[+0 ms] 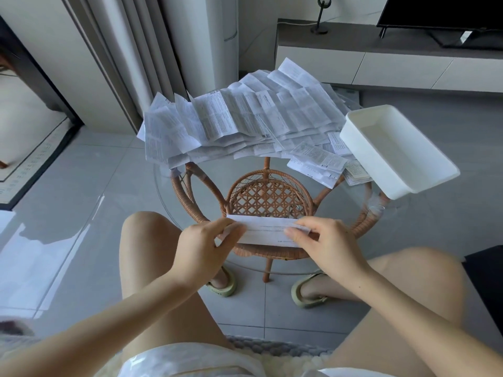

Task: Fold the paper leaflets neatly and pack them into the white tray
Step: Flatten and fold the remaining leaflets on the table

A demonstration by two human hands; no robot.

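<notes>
left grip [202, 247]: mine, fingers curled, thumb and fingertips pinch the left end of the folded leaflet [268, 232]
right grip [325, 244]: mine, thumb on top and fingers curled under, pinches the leaflet's right end
folded leaflet: long narrow white strip, held level between both grips over the near edge of the desk [166, 197], above my knees
leaflet print: one thin line across the middle, a few marks on the lower edge, too small to read
desk: round clear glass top on a rattan base [269, 198]
leaflet pile [239, 118]: many unfolded creased sheets fanned across the far half of the desk, some hanging over the left edge
pile print: dense small black text in columns, not readable
small leaflets [317, 157]: a few folded-down ones lie near the tray's left side; a barcode shows at an edge, digits not readable
white tray [353, 137]: rectangular plastic, on the right side of the desk, its near end sticking out past the glass rim; one leaflet tucked under its near-left corner
slippers [221, 285]: pale green, on my feet, on the tiled floor under the desk; letters on the left toe, can't make them out
tv [441, 14]: black screen, far right on a low cabinet [353, 61]
curtain [141, 50]: pale, far left behind the desk
</notes>
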